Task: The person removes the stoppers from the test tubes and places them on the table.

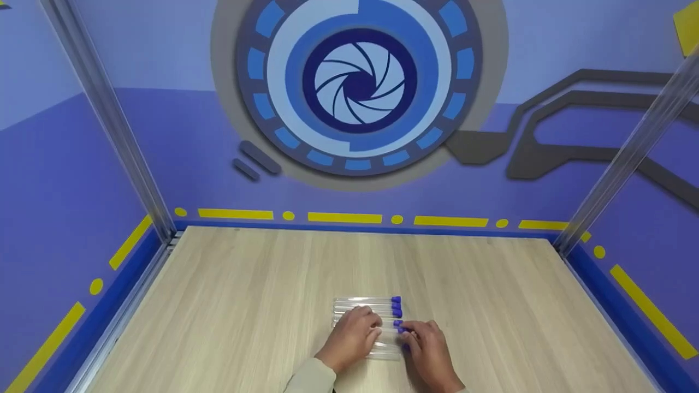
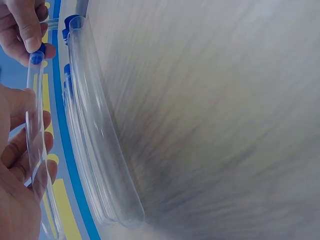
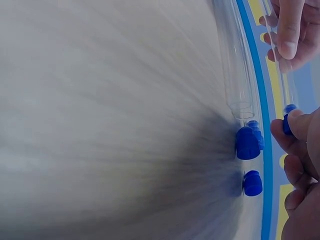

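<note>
A clear test tube (image 2: 37, 135) lies along the fingers of my left hand (image 1: 355, 333), which holds it by the body. At its end, thumb and forefinger of my right hand (image 1: 428, 349) pinch a blue cap (image 3: 288, 120). That cap sits at the tube's mouth. Under the hands lie more clear tubes (image 1: 385, 349), one with an open mouth (image 3: 242, 111) in the right wrist view. Blue caps (image 3: 247, 144) are close by that mouth, and another blue cap (image 3: 252, 183) rests apart from it on the table.
Beyond the left hand, several tubes (image 1: 363, 300) with blue caps (image 1: 396, 299) lie side by side on the wooden table (image 1: 246, 305). A printed blue wall (image 1: 180, 136) rises at the back, with metal posts (image 1: 117, 120) at the corners.
</note>
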`<state>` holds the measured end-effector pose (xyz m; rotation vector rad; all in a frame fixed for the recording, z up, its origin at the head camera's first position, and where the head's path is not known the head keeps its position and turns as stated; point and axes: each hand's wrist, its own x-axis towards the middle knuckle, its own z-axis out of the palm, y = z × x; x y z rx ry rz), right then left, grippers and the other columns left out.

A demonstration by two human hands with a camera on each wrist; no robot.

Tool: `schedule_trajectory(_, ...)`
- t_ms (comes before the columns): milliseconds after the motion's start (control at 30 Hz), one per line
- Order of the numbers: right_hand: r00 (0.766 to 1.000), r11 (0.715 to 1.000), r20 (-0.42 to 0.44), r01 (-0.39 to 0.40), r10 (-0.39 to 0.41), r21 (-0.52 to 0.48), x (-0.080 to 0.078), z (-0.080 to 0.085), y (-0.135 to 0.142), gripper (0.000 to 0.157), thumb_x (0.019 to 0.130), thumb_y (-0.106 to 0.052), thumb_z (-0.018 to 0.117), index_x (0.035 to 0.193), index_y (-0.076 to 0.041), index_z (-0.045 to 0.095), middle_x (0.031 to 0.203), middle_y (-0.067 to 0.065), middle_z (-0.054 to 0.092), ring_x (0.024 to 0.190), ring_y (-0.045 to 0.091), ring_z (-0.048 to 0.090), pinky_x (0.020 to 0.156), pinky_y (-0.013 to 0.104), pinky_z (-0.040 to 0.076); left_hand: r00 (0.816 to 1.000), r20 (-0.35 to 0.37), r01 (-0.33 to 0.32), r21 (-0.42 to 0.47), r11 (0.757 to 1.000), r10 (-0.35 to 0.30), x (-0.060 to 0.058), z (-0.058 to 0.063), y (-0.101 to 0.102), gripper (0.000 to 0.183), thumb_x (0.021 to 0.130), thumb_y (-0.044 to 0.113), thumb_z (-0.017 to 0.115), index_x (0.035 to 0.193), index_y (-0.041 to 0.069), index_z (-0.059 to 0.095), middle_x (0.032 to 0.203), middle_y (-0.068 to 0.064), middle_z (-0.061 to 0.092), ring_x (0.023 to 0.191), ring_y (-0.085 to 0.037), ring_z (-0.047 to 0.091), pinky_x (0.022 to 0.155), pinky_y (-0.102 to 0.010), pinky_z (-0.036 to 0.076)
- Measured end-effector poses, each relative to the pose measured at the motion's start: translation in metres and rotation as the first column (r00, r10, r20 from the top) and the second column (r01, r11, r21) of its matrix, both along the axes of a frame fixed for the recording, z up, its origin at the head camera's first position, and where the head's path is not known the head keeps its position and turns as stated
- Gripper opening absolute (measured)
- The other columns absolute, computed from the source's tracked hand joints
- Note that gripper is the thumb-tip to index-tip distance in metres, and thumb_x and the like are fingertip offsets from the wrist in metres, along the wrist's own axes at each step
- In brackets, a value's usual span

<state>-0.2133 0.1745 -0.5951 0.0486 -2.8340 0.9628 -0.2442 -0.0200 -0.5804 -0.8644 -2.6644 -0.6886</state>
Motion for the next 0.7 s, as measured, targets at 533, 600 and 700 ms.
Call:
schedule_trajectory(533,1.000,1.000,-0.016,0.000,0.001,0.008,0.0007,-0.0023,0.0037,0.018,0.091,-0.015,0.064,0.107,-0.020,0.069,0.098,-0.011,0.066,0.085,0.003,0.046,0.078,0.025,0.045,1.000,-0.026,0.004,-0.009,1.000,-0.004,-0.0005,-0.0032,0.0000,0.007,0.087,0.022,0.066,0.092,0.018,0.070,0.088,0.007,0.062,0.084,-0.008,0.058,0.078,-0.028,0.046)
schedule_trajectory(600,0.999,1.000,-0.043,0.018,-0.018,0.005,0.0012,-0.0030,0.0031,0.018,0.090,-0.015,0.065,0.107,-0.019,0.070,0.098,-0.010,0.066,0.085,0.003,0.047,0.078,0.026,0.046,0.999,-0.032,0.003,-0.007,1.000,-0.003,-0.0004,-0.0031,-0.0003,0.007,0.087,0.021,0.066,0.092,0.018,0.070,0.088,0.007,0.062,0.084,-0.008,0.058,0.078,-0.028,0.046)
schedule_trajectory(700,0.998,0.999,-0.044,0.046,-0.046,0.004,0.0020,-0.0040,0.0020,0.018,0.089,-0.014,0.065,0.107,-0.019,0.069,0.099,-0.009,0.064,0.087,0.004,0.049,0.082,0.028,0.048,1.000,-0.024,-0.006,-0.012,1.000,0.005,-0.0006,-0.0027,0.0000,0.007,0.087,0.021,0.066,0.092,0.018,0.070,0.089,0.007,0.062,0.085,-0.008,0.059,0.079,-0.028,0.047)
